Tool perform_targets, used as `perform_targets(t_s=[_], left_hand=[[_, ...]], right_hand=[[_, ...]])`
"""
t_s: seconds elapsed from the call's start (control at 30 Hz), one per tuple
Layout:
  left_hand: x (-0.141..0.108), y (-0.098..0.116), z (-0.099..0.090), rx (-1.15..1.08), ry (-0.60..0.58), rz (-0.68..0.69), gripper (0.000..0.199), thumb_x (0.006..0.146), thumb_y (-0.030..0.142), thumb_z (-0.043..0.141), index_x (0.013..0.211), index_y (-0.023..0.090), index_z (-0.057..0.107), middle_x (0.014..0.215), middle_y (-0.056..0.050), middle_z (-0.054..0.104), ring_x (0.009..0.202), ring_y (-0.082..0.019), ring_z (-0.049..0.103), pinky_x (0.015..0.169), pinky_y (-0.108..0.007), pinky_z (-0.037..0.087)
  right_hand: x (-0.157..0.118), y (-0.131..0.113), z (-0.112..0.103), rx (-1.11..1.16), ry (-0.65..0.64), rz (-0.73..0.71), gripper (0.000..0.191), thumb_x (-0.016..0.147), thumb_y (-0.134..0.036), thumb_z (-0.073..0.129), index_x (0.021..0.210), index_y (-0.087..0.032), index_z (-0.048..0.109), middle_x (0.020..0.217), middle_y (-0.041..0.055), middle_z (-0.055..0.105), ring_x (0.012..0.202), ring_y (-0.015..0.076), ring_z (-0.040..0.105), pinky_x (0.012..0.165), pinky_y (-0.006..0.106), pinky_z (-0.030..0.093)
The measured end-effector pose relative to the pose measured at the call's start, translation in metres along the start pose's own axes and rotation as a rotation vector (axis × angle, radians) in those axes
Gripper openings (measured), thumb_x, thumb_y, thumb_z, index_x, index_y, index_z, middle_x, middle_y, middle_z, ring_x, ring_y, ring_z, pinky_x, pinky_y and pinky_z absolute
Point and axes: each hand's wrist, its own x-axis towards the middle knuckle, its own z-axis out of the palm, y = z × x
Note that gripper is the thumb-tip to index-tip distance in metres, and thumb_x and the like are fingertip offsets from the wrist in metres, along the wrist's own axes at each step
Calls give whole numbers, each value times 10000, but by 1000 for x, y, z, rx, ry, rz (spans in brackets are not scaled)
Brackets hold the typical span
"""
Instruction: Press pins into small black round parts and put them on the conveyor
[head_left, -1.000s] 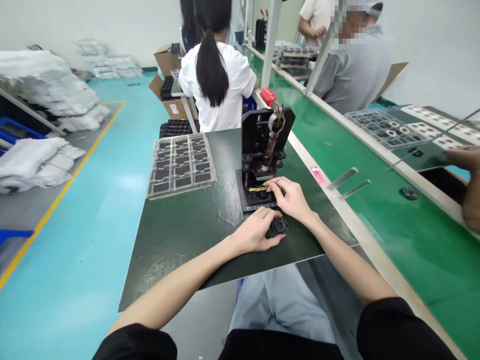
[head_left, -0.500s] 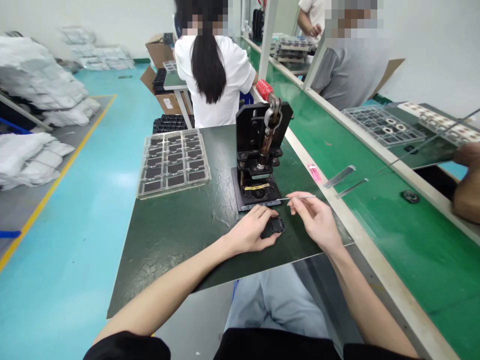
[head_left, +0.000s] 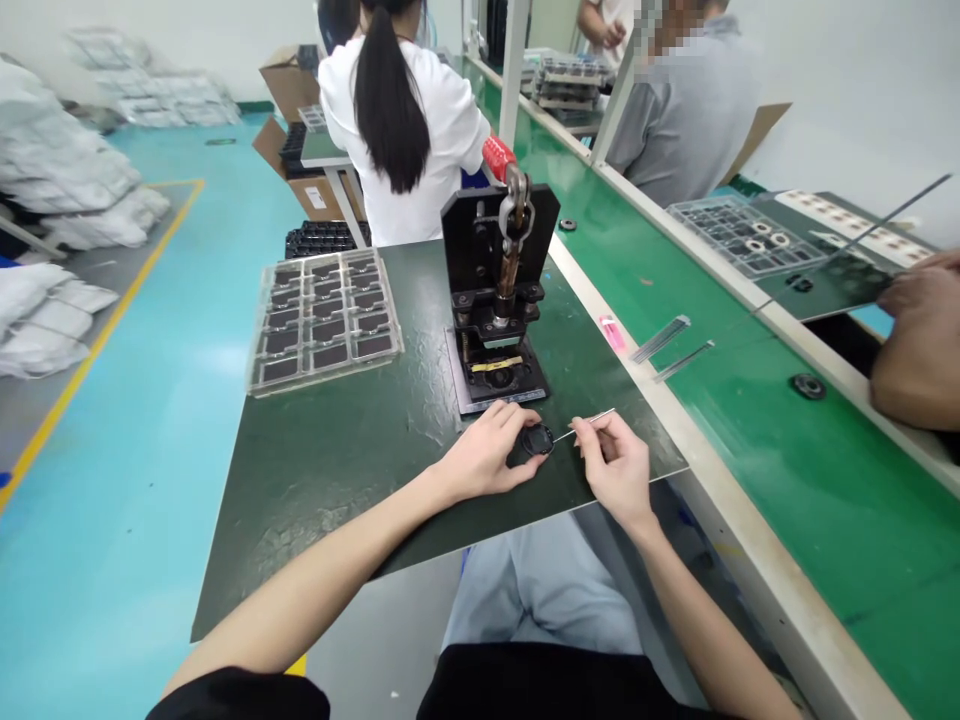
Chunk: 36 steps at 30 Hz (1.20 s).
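My left hand (head_left: 495, 448) curls its thumb and fingers around a round black part (head_left: 538, 440) with a squarish centre, which rests on the dark green table (head_left: 337, 470). Pinched in my right hand (head_left: 611, 462) is a thin metal rod (head_left: 564, 436). Its near end reaches the right edge of the black part; whether it has entered it I cannot tell. Just beyond my hands stands a black hand press (head_left: 499, 290) with a red handle grip (head_left: 498, 157). A yellow strip (head_left: 496, 365) lies across its lower fixture.
To the left lies a clear compartment tray (head_left: 326, 320) of black pieces. Along the green conveyor (head_left: 720, 420) are bundles of thin rods (head_left: 661, 340), a pink item (head_left: 613, 333) and black round parts (head_left: 808, 387). A person in white (head_left: 409, 130) sits ahead; another person's hand (head_left: 919, 300) is at right.
My right hand has brought the rod down from the press base to the edge of the black part. My left hand keeps its hold. The whole view has shifted slightly.
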Motion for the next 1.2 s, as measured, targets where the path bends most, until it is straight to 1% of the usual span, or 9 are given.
perform_targets(t_s=[0.23,0.47,0.63,0.73,0.8,0.87,1.0,1.1,1.2], left_hand=[[1,1,-1,-14,-12,-1,341,967,424,623,1196,182,549,1100,-114,682,1057,-277,637,922,-441,557],[2,0,0,-13,-8,10,325,961,403,627,1188,185,545,1104,-112,678,1052,-275,631,925,-445,555],[2,1,0,-10,-10,18,300,956,358,617,1186,183,538,1117,-110,672,1056,-270,625,937,-434,546],[2,1,0,7,4,46,285,950,325,618,1171,163,541,1097,-116,665,1038,-270,619,936,-428,544],[2,1,0,19,1,51,286,970,353,614,1168,157,548,1087,-118,656,1040,-270,622,938,-424,545],[1,0,0,16,-19,36,369,986,458,621,1195,161,556,1081,-114,642,1034,-268,635,920,-412,553],[1,-2,-1,4,-73,-3,601,922,656,650,1276,174,589,1054,-101,620,983,-259,653,863,-389,570],[1,-2,-2,1,-107,10,613,895,669,679,1262,180,638,1063,-105,621,993,-258,647,880,-388,569],[1,-1,-4,-34,-115,15,571,896,620,706,1265,187,655,1098,-110,621,1017,-253,645,908,-384,567]], right_hand=[[-3,-5,2,-178,-153,-246,234,1009,-222,575,780,-218,527,738,7,612,666,139,596,640,269,480],[-1,-10,3,-272,-163,-370,245,1018,-179,562,787,-238,503,716,12,591,678,164,589,629,305,475],[-1,-10,4,-305,-232,-454,213,1023,-164,570,826,-232,528,742,19,590,710,171,587,646,312,481],[1,-9,5,-308,-284,-458,181,1026,-171,576,856,-224,547,757,19,597,704,163,578,636,302,472],[2,-8,6,-307,-303,-445,175,1027,-174,578,860,-218,555,755,14,595,695,155,574,632,295,466],[2,-9,5,-304,-308,-432,178,1026,-177,581,853,-214,564,742,8,587,682,149,567,627,289,459],[3,-11,2,-283,-320,-382,193,1024,-195,579,833,-218,591,710,1,583,657,148,558,620,288,463],[2,-10,-3,-254,-315,-319,183,1019,-219,593,837,-222,614,729,8,622,660,151,585,635,292,490],[-1,-9,-10,-225,-296,-291,137,1008,-224,618,872,-226,640,793,25,687,694,161,632,666,306,525]])
